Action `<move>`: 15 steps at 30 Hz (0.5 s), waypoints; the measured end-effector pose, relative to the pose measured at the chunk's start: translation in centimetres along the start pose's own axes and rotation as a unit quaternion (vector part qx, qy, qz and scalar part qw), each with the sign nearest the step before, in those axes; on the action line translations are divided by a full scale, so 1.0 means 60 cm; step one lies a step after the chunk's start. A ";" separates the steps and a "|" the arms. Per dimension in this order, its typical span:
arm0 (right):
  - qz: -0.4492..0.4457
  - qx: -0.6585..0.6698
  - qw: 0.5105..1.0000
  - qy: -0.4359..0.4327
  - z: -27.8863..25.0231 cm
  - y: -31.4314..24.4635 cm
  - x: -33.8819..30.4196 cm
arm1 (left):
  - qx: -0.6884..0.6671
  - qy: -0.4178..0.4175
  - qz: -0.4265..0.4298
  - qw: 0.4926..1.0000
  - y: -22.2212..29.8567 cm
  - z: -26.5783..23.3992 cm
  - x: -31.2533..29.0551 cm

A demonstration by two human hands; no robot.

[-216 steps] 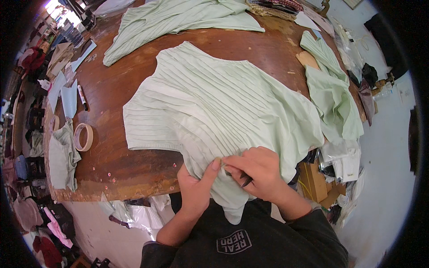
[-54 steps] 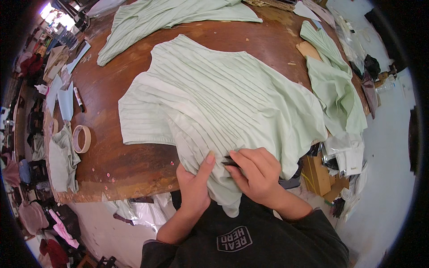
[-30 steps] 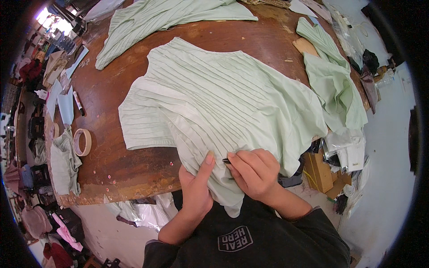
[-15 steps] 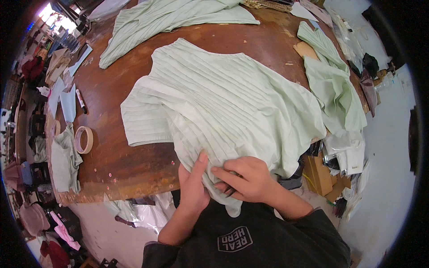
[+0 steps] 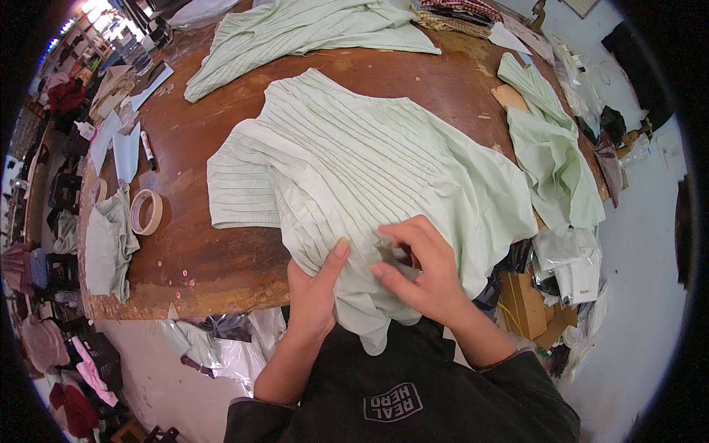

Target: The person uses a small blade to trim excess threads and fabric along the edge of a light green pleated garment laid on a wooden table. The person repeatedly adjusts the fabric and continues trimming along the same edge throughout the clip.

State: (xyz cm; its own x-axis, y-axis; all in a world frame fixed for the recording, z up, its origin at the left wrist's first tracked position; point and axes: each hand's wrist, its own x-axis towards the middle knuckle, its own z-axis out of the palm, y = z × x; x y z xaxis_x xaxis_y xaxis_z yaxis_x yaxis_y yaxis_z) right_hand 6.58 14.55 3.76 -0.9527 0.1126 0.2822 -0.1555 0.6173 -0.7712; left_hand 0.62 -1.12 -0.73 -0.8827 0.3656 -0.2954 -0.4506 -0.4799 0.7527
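Observation:
A pale green pleated garment (image 5: 354, 155) lies spread on the brown table, its near end hanging over the edge toward me. My left hand (image 5: 316, 292) is closed on that near end, thumb on top and fingers hidden beneath the cloth. Just to the right, my right hand (image 5: 425, 269) hovers over the fabric with thumb and index finger apart. Its other fingers curl around a small dark tool (image 5: 405, 258), mostly hidden in the palm, whose kind I cannot make out.
Another pale green pleated piece (image 5: 317, 29) lies at the far side, and more green cloth (image 5: 554, 162) at the right edge. On the left are a tape roll (image 5: 146, 213), a marker (image 5: 148, 150) and folded grey-green cloth (image 5: 111, 247). A cardboard box (image 5: 523, 303) stands below, right.
My right hand has lifted up and right off the cloth, its thumb and index finger spreading. The left hand keeps its hold. The whole view has shifted slightly.

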 end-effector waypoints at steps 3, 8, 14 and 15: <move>0.089 0.106 0.990 -0.004 0.017 -0.002 -0.013 | -0.008 -0.004 0.009 1.000 -0.005 -0.009 0.002; 0.083 0.038 0.995 -0.043 0.031 0.000 -0.019 | -0.016 0.017 0.007 1.000 -0.020 -0.018 0.002; 0.042 -0.004 0.999 -0.031 0.035 0.020 -0.027 | -0.028 0.016 0.028 0.999 -0.031 -0.024 0.013; 0.037 -0.010 0.999 -0.032 0.033 0.022 -0.027 | -0.028 0.017 0.027 0.999 -0.032 -0.024 0.014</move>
State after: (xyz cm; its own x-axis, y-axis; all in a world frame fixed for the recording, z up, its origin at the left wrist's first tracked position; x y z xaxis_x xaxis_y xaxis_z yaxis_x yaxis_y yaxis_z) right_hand 7.37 13.61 1.16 -0.9760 0.1091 0.1884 -0.0799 0.6255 -0.7761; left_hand 0.56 -1.04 -3.27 -0.9094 0.3113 -0.2760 -0.4084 -0.5425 0.7341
